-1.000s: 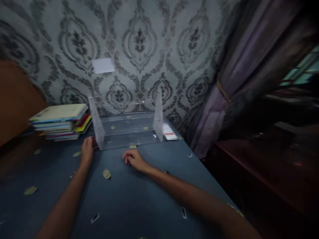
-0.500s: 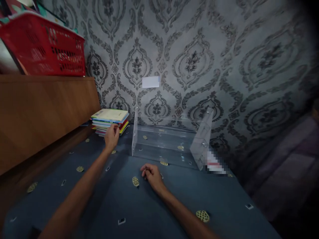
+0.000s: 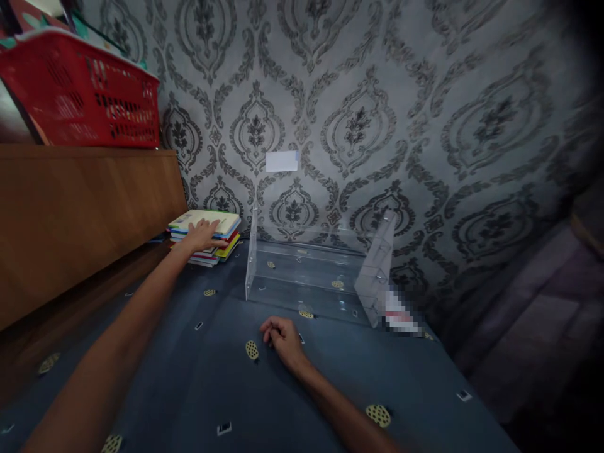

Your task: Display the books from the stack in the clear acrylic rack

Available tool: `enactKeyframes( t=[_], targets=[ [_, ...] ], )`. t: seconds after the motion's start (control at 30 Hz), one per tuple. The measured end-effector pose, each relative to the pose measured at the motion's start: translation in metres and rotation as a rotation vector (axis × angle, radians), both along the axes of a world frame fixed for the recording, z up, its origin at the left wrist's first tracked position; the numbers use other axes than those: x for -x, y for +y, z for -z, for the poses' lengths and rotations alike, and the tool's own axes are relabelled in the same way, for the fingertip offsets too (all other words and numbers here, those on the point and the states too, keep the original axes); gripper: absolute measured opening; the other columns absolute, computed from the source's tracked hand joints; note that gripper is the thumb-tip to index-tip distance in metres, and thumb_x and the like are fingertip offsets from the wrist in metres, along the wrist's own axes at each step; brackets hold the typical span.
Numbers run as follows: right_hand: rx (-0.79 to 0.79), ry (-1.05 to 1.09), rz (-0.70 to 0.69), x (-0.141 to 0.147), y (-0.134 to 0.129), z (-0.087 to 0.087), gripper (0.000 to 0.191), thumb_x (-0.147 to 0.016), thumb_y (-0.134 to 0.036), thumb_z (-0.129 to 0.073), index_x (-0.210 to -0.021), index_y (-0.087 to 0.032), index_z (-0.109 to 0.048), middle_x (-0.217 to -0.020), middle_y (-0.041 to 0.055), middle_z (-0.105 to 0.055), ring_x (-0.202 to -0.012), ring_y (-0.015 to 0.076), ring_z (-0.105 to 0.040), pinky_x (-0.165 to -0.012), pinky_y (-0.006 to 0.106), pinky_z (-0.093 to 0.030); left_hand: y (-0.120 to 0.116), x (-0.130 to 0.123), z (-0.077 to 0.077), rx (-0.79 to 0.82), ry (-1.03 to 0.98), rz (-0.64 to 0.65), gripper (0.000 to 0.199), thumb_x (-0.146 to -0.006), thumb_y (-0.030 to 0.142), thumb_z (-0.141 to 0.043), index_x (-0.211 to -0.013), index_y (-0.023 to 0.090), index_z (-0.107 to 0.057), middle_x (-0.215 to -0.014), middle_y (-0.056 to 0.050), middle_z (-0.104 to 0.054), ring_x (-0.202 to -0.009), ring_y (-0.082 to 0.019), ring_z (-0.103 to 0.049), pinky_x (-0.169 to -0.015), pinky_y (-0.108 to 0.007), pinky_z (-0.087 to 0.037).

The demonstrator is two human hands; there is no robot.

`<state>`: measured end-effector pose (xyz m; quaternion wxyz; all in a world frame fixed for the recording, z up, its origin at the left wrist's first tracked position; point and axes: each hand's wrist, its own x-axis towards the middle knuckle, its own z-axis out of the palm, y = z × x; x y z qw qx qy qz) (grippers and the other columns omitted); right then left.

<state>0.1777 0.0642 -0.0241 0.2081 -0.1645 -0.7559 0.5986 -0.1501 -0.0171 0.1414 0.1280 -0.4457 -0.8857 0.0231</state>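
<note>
My left hand (image 3: 204, 236) lies over the front of a stack of books (image 3: 221, 251), its fingers stretched across the pale cover of the top book (image 3: 229, 221) and the thumb held apart near the stack's front side. The books beneath show red, yellow, blue and white edges. My right hand (image 3: 282, 340) rests on the dark blue patterned sheet (image 3: 264, 402) with its fingers loosely curled in, and nothing shows in them. Just beyond it stands a clear acrylic rack (image 3: 375, 277) with tiered shelves and upright side panels; the sheet's pattern shows through it.
A wooden cabinet (image 3: 85, 207) runs along the left, with a red plastic basket (image 3: 94, 94) on top. Patterned wallpaper (image 3: 358, 126) rises behind the rack, and a white label (image 3: 282, 161) appears in front of it. A pixelated item (image 3: 400, 313) lies right of the rack.
My left hand has moved left and forward onto the top book, its fingers now stretched out. The view has shifted slightly; my right hand stays resting on the sheet.
</note>
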Motion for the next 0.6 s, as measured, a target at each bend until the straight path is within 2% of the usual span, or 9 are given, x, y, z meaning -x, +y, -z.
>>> enactKeyframes(
  t=[0.17, 0.33, 0.47, 0.6],
  targets=[
    [-0.003, -0.006, 0.0, 0.001, 0.001, 0.0, 0.022, -0.064, -0.018, -0.043, -0.069, -0.019, -0.065, -0.055, -0.0033, -0.056, -0.05, 0.0126, -0.049, -0.054, 0.023, -0.037, -0.007, 0.003, -0.007, 0.031, 0.029, 0.042, 0.075, -0.092, 0.071, -0.042, -0.149, 0.021, -0.043, -0.147, -0.022, -0.053, -0.143, -0.038, -0.038, -0.11, -0.059, -0.032],
    [-0.024, -0.001, 0.0, 0.0, 0.0, -0.001, 0.024, -0.064, -0.017, -0.043, -0.07, -0.019, -0.066, -0.056, -0.0031, -0.058, -0.051, 0.0125, -0.05, -0.055, 0.023, -0.037, -0.006, 0.008, -0.019, 0.075, 0.036, 0.071, 0.063, -0.099, 0.061, -0.033, -0.144, 0.02, -0.05, -0.135, -0.017, -0.064, -0.125, -0.03, -0.057, -0.102, -0.039, -0.042],
    [-0.02, -0.004, 0.001, 0.0, 0.0, -0.001, 0.024, -0.065, -0.014, -0.043, -0.069, -0.019, -0.066, -0.055, -0.0035, -0.057, -0.051, 0.0122, -0.05, -0.055, 0.022, -0.037, 0.002, 0.016, -0.035, 0.151, 0.043, 0.112, 0.051, -0.097, 0.051, -0.046, -0.135, 0.02, -0.06, -0.128, -0.015, -0.069, -0.117, -0.028, -0.063, -0.098, -0.035, -0.043],
    [-0.016, -0.011, -0.002, 0.0, 0.001, -0.001, 0.024, -0.066, -0.012, -0.043, -0.07, -0.018, -0.066, -0.056, -0.0035, -0.057, -0.052, 0.0122, -0.05, -0.056, 0.022, -0.038, 0.02, 0.023, -0.044, 0.212, 0.044, 0.167, 0.04, -0.09, 0.037, -0.058, -0.127, 0.026, -0.066, -0.123, -0.011, -0.072, -0.11, -0.026, -0.066, -0.095, -0.034, -0.045]
  ],
)
